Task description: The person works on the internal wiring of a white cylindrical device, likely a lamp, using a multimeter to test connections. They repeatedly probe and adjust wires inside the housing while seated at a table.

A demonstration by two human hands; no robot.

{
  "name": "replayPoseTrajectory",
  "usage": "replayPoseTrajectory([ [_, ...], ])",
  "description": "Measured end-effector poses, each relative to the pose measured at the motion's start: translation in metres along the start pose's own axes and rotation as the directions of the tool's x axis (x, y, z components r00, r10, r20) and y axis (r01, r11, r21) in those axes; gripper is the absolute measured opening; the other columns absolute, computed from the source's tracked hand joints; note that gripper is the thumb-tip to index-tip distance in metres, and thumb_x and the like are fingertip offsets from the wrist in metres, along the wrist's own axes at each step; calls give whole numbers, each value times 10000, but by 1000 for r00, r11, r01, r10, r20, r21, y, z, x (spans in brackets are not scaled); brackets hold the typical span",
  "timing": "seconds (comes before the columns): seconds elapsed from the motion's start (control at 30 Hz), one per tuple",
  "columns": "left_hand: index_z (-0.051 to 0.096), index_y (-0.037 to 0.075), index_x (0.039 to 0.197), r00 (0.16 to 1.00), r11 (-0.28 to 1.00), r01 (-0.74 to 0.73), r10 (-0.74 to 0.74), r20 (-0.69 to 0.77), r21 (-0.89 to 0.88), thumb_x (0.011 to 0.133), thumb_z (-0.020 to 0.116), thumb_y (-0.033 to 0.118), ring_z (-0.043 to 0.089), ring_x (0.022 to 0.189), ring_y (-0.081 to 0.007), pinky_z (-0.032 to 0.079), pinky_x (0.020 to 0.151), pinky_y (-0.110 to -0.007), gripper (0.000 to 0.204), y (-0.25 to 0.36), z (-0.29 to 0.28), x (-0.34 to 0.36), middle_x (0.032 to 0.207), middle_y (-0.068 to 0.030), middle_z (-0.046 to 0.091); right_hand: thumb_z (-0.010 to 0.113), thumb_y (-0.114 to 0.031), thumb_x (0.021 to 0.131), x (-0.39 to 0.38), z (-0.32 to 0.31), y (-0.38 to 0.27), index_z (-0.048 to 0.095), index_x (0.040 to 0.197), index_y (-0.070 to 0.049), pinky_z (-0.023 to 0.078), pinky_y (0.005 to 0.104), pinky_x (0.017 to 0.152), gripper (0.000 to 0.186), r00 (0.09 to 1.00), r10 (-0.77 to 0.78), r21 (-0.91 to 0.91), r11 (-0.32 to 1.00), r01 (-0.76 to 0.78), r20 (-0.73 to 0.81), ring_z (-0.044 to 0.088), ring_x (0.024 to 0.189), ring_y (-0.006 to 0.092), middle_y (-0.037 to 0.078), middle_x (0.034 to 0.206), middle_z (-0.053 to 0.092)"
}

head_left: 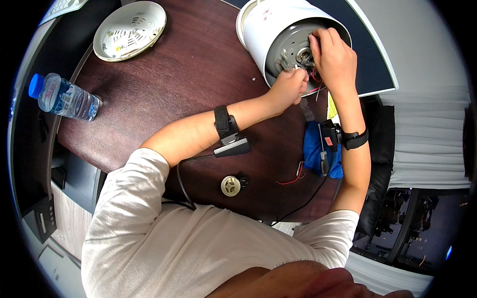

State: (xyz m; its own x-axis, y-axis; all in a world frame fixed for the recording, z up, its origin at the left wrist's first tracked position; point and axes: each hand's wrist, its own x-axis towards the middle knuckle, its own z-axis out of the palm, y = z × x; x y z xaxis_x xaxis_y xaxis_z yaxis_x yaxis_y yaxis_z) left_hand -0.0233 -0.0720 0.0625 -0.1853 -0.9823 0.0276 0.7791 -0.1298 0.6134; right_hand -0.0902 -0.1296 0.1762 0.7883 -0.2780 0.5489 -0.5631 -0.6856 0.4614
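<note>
A white cylindrical appliance housing lies on its side, its open end toward me. Inside that opening is a grey metal base with a round fitting near its middle. My left hand is closed in a pinch at the opening's lower edge; a small pale tip shows by the thumb, but what it grips I cannot make out. My right hand reaches in from the right with curled fingers, beside the round fitting; its fingertips are partly hidden. Thin red wires hang out between both hands.
A white round cover lies at the far left, above a water bottle with a blue cap. Closer to me are a small round plastic part and a loose red wire. A blue cloth-like item lies under my right forearm.
</note>
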Motion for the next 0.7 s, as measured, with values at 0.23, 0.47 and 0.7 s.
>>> replayPoseTrajectory([
  [0.23,432,73,829,1000,1000,-3,3,-9,2,893,379,206,213,441,-66,190,403,-246,157,0,0,1,558,46,300,606,-157,826,3,-1,-9,509,768,-70,501,312,526,142,1000,21,-87,996,-21,-4,616,658,207,62,722,513],
  [0.47,430,78,819,1000,1000,-3,3,-5,9,895,369,198,207,440,-63,188,405,-245,154,0,0,0,558,51,301,583,-161,843,2,0,-11,493,756,-60,502,313,515,160,999,33,-117,993,-30,26,616,661,211,66,727,510],
  [0.7,434,78,825,1000,1000,-4,4,-12,12,895,367,197,211,441,-66,189,404,-246,154,-1,-1,1,560,51,304,590,-194,848,3,-1,-14,499,759,-69,502,306,528,179,998,56,-167,985,-48,38,617,654,202,58,726,513],
])
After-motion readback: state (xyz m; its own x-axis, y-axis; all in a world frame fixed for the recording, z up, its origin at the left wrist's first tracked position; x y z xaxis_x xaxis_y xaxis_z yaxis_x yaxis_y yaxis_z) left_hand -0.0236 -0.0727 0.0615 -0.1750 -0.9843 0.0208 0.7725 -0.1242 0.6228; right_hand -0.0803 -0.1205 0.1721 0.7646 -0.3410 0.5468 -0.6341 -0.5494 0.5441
